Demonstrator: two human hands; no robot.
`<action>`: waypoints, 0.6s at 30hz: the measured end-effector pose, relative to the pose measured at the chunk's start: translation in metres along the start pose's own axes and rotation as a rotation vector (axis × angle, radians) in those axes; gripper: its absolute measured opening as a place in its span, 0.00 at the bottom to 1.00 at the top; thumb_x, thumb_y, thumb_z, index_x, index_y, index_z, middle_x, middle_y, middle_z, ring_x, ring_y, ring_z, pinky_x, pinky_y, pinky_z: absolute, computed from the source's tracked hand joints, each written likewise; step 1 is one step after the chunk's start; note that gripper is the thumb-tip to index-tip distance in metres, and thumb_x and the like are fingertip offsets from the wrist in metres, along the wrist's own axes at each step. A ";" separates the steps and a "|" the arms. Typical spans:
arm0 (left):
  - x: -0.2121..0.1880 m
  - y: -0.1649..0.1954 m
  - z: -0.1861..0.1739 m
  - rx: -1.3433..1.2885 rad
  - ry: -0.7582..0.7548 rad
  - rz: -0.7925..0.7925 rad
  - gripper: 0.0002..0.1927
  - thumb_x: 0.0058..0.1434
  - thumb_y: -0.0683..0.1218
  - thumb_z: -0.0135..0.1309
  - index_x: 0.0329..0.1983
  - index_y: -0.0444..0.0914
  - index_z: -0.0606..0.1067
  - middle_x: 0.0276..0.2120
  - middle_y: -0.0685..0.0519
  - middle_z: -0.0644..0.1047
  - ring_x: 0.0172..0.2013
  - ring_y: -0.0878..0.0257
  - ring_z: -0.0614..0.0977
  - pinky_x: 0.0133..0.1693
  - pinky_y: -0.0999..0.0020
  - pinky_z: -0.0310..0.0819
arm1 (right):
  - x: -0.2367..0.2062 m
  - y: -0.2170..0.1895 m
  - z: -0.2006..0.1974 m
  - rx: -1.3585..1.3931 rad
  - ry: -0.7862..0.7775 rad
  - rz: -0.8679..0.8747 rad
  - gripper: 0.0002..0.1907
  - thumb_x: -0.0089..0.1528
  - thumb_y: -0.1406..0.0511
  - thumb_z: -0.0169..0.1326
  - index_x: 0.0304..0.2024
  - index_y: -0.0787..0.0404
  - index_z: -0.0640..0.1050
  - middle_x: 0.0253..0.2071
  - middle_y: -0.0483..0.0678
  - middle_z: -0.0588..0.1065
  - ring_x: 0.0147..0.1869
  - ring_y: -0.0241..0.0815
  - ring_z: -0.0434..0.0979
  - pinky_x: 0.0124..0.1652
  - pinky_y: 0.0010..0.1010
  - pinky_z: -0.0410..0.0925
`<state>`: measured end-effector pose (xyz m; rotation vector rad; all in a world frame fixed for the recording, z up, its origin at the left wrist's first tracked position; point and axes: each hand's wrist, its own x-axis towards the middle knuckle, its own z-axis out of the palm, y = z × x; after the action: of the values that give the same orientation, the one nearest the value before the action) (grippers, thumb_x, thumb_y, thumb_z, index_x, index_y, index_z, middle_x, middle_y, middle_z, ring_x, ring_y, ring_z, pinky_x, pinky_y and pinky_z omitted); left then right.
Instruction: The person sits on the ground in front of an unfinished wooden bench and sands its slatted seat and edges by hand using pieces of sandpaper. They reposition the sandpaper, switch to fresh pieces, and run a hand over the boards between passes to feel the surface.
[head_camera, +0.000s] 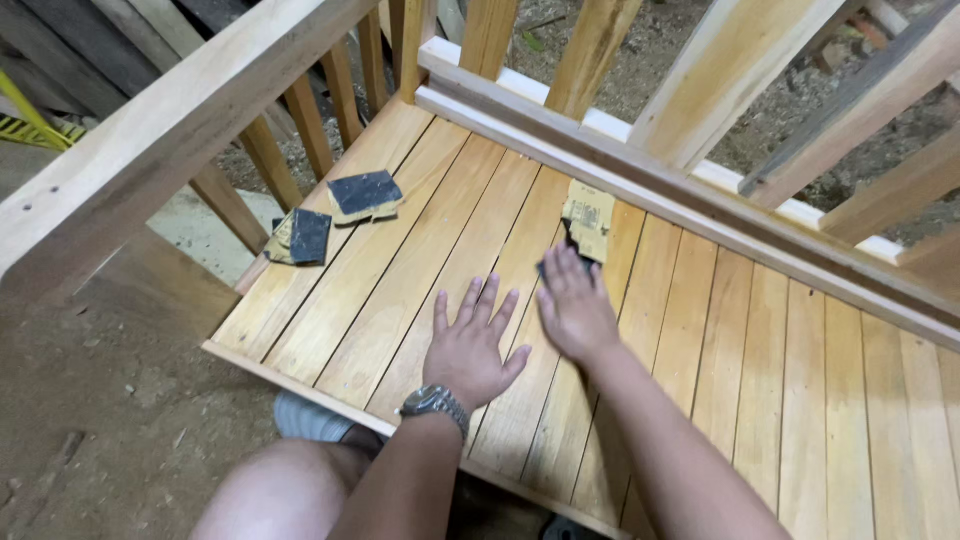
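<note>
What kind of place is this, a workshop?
Probably an open-air woodworking yard: an unfinished slatted wooden bench, loose sandpaper pieces lying on it, and a bare dirt floor all around.
</note>
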<state>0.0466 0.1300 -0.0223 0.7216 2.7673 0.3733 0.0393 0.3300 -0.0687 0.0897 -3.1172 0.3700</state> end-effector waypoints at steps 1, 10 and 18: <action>0.000 0.000 -0.001 -0.005 -0.003 -0.004 0.41 0.61 0.68 0.41 0.76 0.50 0.53 0.76 0.50 0.48 0.74 0.57 0.46 0.69 0.40 0.27 | -0.009 -0.004 -0.003 0.017 -0.034 -0.038 0.34 0.69 0.54 0.37 0.75 0.61 0.55 0.78 0.55 0.51 0.81 0.51 0.47 0.72 0.49 0.41; 0.000 0.001 -0.004 -0.026 0.009 -0.014 0.42 0.61 0.68 0.41 0.76 0.49 0.53 0.76 0.50 0.49 0.74 0.57 0.47 0.69 0.40 0.27 | -0.042 -0.020 -0.026 0.173 -0.041 -0.045 0.42 0.62 0.54 0.50 0.73 0.66 0.55 0.76 0.65 0.49 0.80 0.59 0.46 0.71 0.47 0.45; 0.000 0.001 -0.002 0.017 0.004 -0.009 0.42 0.61 0.68 0.41 0.76 0.48 0.52 0.75 0.51 0.49 0.74 0.57 0.47 0.68 0.40 0.27 | -0.054 -0.014 -0.017 0.381 0.175 0.374 0.37 0.60 0.62 0.52 0.71 0.68 0.63 0.69 0.62 0.66 0.72 0.59 0.66 0.68 0.43 0.63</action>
<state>0.0457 0.1302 -0.0199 0.7124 2.7800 0.3505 0.0944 0.3233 -0.0495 -0.5015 -2.8375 0.9154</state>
